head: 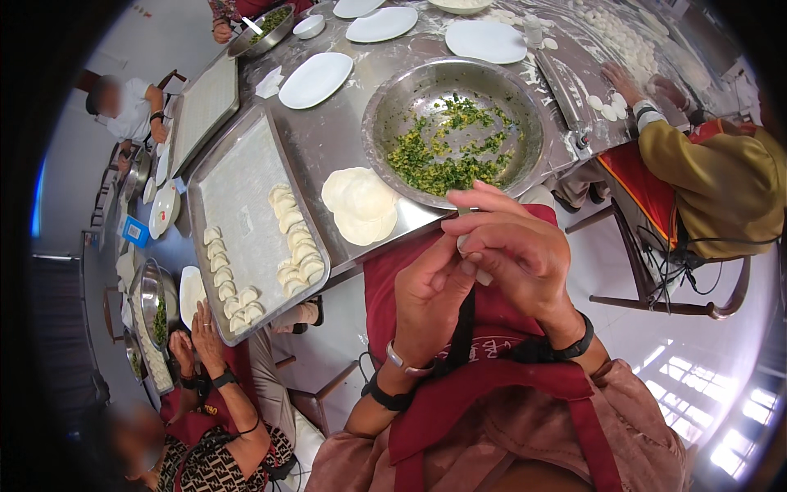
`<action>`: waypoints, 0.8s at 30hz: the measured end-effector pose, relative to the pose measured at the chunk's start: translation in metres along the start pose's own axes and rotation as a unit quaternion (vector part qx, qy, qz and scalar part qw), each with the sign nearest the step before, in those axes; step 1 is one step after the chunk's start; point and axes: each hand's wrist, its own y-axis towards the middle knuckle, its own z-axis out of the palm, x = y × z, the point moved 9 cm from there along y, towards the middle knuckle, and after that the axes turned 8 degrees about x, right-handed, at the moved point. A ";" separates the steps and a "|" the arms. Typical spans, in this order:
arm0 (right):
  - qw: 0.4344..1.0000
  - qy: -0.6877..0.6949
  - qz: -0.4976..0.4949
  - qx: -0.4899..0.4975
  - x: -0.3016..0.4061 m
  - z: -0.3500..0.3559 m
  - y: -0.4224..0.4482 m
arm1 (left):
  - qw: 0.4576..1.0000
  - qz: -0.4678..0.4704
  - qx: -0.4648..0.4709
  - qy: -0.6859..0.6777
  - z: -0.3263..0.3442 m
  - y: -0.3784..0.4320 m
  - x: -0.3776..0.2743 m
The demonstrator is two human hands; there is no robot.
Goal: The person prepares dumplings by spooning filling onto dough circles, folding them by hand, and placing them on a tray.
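Note:
Both my hands meet above my lap, just below the rim of a large steel bowl (376, 147). My left hand (433, 295) and my right hand (522, 258) pinch one small pale dumpling (483, 278) between their fingers, and most of it is hidden by them. Chopped green and yellow filling (424, 163) lies in the bowl. Left of the bowl, several round dough wrappers (359, 206) overlap in a stack on the steel table. A metal tray (246, 166) further left carries rows of folded dumplings (301, 246) at its right side and lower left.
White plates (316, 80) stand behind the tray and bowl. A co-worker (707, 178) at the right handles dough pieces (609, 107) on the floured table. Another co-worker's hands (200, 338) are near the tray's lower left corner. A wooden chair (670, 301) stands at right.

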 end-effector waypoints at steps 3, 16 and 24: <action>0.995 0.087 0.038 -0.015 -0.006 0.002 -0.001 | 1.000 0.003 -0.006 -0.007 0.002 -0.001 -0.004; 0.989 0.137 0.055 -0.018 -0.005 0.011 -0.001 | 0.998 0.048 -0.026 0.017 -0.002 -0.007 -0.007; 0.996 0.074 -0.016 0.038 -0.008 0.012 -0.006 | 0.993 0.055 -0.036 0.095 -0.003 -0.004 -0.015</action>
